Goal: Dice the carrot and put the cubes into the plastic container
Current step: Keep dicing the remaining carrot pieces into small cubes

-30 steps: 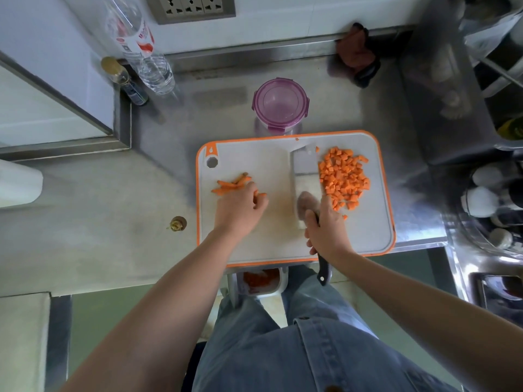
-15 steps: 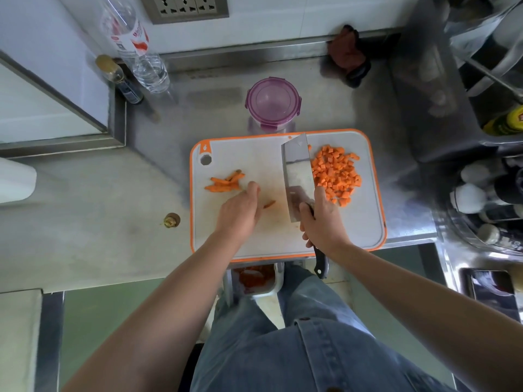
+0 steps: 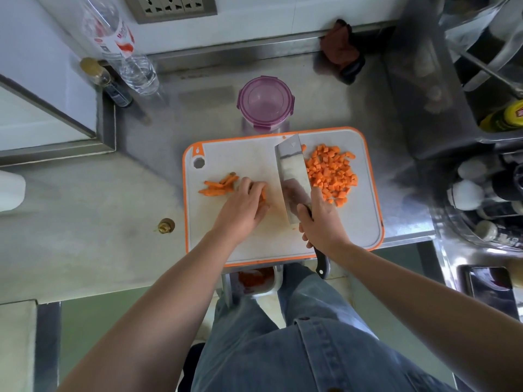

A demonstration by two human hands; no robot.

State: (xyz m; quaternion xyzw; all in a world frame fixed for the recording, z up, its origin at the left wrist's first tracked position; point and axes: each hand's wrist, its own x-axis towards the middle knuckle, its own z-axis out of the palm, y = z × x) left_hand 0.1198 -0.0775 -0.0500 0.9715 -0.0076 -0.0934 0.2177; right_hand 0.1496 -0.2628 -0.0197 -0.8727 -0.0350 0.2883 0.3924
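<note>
R hand [image 3: 319, 222] wraps cleaver [image 3: 293, 176] handle; L hand [image 3: 243, 205] curls on carrot sticks [image 3: 216, 188], lying crosswise just left of blade.

- The left hand [image 3: 243, 206] covers most of the carrot sticks [image 3: 263, 195] under it.
- The right hand [image 3: 322, 222] hides much of the cleaver handle [image 3: 322, 264].
- The top edge cuts the water bottle [image 3: 119, 43].

The left hand [image 3: 243, 206] pulled a few carrot sticks [image 3: 263, 195] away from the remaining sticks [image 3: 218, 186] toward the board's middle. The right hand [image 3: 322, 226] moved the cleaver [image 3: 293, 176] forward, its tip reaching the far edge.
</note>
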